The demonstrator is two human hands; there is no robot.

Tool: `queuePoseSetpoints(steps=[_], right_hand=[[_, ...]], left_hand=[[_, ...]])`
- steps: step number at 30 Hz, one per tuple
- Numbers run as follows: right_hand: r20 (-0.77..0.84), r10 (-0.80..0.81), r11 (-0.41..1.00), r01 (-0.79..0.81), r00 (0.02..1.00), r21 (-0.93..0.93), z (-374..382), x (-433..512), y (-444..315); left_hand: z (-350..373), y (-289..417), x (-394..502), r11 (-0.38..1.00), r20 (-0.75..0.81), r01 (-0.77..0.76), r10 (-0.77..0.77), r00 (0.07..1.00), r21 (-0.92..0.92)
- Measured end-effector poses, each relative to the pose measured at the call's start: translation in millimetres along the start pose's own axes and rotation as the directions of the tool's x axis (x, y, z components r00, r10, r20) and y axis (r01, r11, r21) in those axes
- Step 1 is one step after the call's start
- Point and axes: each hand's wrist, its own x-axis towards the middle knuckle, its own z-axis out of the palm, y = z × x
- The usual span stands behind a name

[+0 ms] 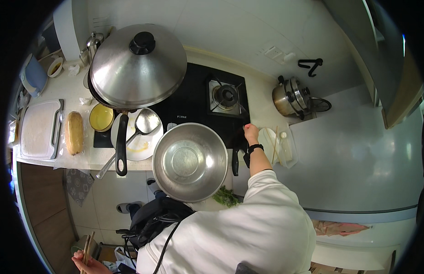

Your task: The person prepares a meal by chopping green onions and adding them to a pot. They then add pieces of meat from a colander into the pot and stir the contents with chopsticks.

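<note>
My left hand [87, 263], low at the left edge of the view, grips a pair of wooden chopsticks [86, 250]. My right hand [251, 133], with a black band at its wrist, is closed near the right edge of the black gas hob [184, 102]. A speck of green shows at its fingertips, too small to identify. Between the hands is a wide stainless steel basin [184, 164] with nothing in it; its support is hidden. A frying pan with a black handle [121, 147] stands on the hob, under a large domed steel lid [140, 72].
A steel spatula [147, 121] lies across a smeared white plate [140, 150]. Leftward are a yellow bowl [101, 117], a wrapped lotus root [74, 133] and a cutting board [41, 130]. Rightward stand a steel pot [290, 97] and a plastic tray [289, 150]. Leafy herbs [225, 197] lie beside the basin.
</note>
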Motion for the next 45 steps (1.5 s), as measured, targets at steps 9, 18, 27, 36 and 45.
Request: queuePoseSetpoints(steps=[9, 18, 27, 36, 45], right_hand=[[0.192, -0.114, 0.958, 0.159, 0.975, -0.237, -19, 10, -28], [0.190, 0.064, 0.982, -0.028, 0.980, -0.186, -2, 32, -17], [0.363, -0.113, 0.558, -0.243, 0.925, 0.793, -27, 64, 71], [0.239, -0.450, -0.308, -0.401, 0.860, 0.863, -195, -19, -184], [0.343, -0.930, 0.317, -0.752, -0.128, 0.579, -183, -481, -732]], left_hand=[[20, 15, -23, 0.999, -0.115, -0.042, 0.043, 0.992, 0.008], [26, 30, -21, 0.999, -0.043, -0.042, 0.042, 0.998, -0.009], [17, 48, 18, 0.994, 0.022, -0.102, 0.103, 0.994, -0.033], [-62, 71, 102, 0.994, -0.016, -0.060, 0.059, 0.998, -0.096], [-215, 127, 182, 0.977, -0.155, -0.205, 0.193, 0.969, -0.065]])
